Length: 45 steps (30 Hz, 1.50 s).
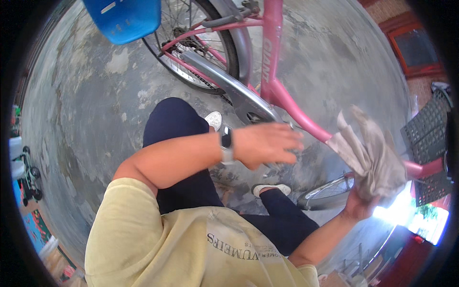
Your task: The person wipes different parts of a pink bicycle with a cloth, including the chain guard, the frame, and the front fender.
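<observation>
A pink Giant step-through bicycle frame (271, 46) stands before me, its rear wheel (200, 46) at the top of the view. My right hand (362, 206) grips a bunched grey-beige cloth (373, 161), which wraps over the low frame tube (301, 116) towards the front. Blurred by motion, my left hand (267, 145) hovers with spread fingers by the front end of the silver chain guard (229, 82); it appears to hold nothing. A watch (226, 138) is on that wrist. The crank and pedal area is partly hidden behind this hand.
A blue plastic bicycle seat or basket (129, 21) is above the rear wheel. The front wheel (328, 192) shows at right, near a black mesh basket-like panel (428, 129). My white shoes (214, 120) rest on the stained concrete floor (89, 107). Wheeled equipment (32, 175) stands at far left.
</observation>
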Each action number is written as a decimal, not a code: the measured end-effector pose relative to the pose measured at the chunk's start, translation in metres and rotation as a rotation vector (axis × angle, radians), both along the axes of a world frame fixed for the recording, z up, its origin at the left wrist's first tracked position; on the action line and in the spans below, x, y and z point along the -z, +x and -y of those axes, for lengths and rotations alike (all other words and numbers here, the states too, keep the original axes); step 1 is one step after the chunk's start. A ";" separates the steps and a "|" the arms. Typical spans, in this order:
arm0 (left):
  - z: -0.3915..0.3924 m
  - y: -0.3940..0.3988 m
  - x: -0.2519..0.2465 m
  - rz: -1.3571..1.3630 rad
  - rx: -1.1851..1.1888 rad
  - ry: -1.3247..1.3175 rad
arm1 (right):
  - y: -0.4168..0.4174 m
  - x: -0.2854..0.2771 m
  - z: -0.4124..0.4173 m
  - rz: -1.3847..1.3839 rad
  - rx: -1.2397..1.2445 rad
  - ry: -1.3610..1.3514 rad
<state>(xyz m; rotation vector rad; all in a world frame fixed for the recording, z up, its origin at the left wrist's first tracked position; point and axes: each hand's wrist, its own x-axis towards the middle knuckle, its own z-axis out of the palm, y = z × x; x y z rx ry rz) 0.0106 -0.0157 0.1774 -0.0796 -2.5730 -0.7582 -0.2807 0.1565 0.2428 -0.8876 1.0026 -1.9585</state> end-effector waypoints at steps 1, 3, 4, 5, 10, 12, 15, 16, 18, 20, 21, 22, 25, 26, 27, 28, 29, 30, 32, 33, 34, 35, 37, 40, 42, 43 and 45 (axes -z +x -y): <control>0.009 0.010 -0.008 0.034 0.007 0.053 | -0.001 0.004 -0.015 0.033 0.016 0.010; 0.025 0.032 -0.028 0.233 -0.064 0.065 | -0.003 0.022 -0.051 0.109 0.060 0.036; 0.032 0.045 -0.031 0.286 -0.104 0.053 | -0.014 0.040 -0.068 0.183 0.005 0.044; 0.038 0.056 -0.032 0.338 -0.135 0.035 | -0.005 0.044 -0.071 0.207 0.223 0.200; 0.051 0.098 -0.023 0.510 -0.429 0.149 | 0.019 0.083 -0.052 0.195 0.263 0.455; 0.057 0.094 -0.018 0.757 -0.589 0.267 | 0.031 0.094 -0.040 0.213 0.283 0.613; 0.063 0.098 0.009 0.610 -0.583 0.207 | 0.038 0.115 -0.027 0.280 0.240 0.788; 0.065 0.095 0.012 0.634 -0.594 0.211 | 0.040 0.122 -0.023 0.318 0.216 0.828; 0.067 0.085 0.012 0.684 -0.616 0.210 | 0.043 0.132 -0.016 0.352 0.232 0.896; 0.069 0.078 0.014 0.685 -0.619 0.171 | 0.043 0.135 -0.010 0.351 0.270 0.899; 0.069 0.077 0.020 0.658 -0.604 0.140 | 0.041 0.136 -0.010 0.348 0.300 0.903; 0.070 0.073 0.027 0.614 -0.570 0.116 | 0.039 0.141 -0.009 0.344 0.293 0.900; 0.067 0.068 0.024 0.665 -0.549 0.129 | 0.052 0.155 0.006 0.320 0.248 0.893; 0.065 0.063 0.022 0.657 -0.516 0.117 | 0.057 0.156 0.009 0.329 0.225 0.895; 0.063 0.056 0.020 0.649 -0.482 0.100 | 0.059 0.163 0.008 0.331 0.213 0.916; 0.061 0.050 0.016 0.627 -0.457 0.084 | 0.067 0.163 0.009 0.320 0.206 0.916; 0.062 0.043 0.018 0.652 -0.451 0.074 | 0.070 0.161 0.006 0.301 0.174 0.940; 0.059 0.035 0.013 0.662 -0.446 0.090 | 0.073 0.162 0.002 0.222 0.176 0.941; 0.054 0.020 0.009 0.634 -0.405 0.110 | 0.076 0.156 -0.008 0.116 0.141 0.919; 0.053 0.015 0.009 0.603 -0.375 0.105 | 0.079 0.142 -0.011 0.083 0.099 0.892; 0.050 0.008 0.010 0.594 -0.349 0.114 | 0.080 0.130 -0.016 0.049 0.062 0.862; 0.046 -0.001 0.008 0.585 -0.321 0.124 | 0.081 0.121 -0.022 0.105 0.027 0.768; 0.032 -0.023 0.002 0.602 -0.304 0.096 | 0.081 0.107 -0.036 0.206 -0.032 0.567; 0.014 -0.042 0.019 0.460 -0.309 0.156 | 0.083 0.105 -0.048 0.385 -0.067 0.353; 0.004 -0.043 0.025 0.407 -0.328 0.218 | 0.085 0.105 -0.050 0.490 -0.119 0.306; -0.008 -0.053 0.023 0.408 -0.316 0.254 | 0.081 0.112 -0.056 0.471 -0.087 0.311; -0.026 -0.072 0.021 0.399 -0.323 0.307 | 0.070 0.128 -0.068 0.438 -0.028 0.335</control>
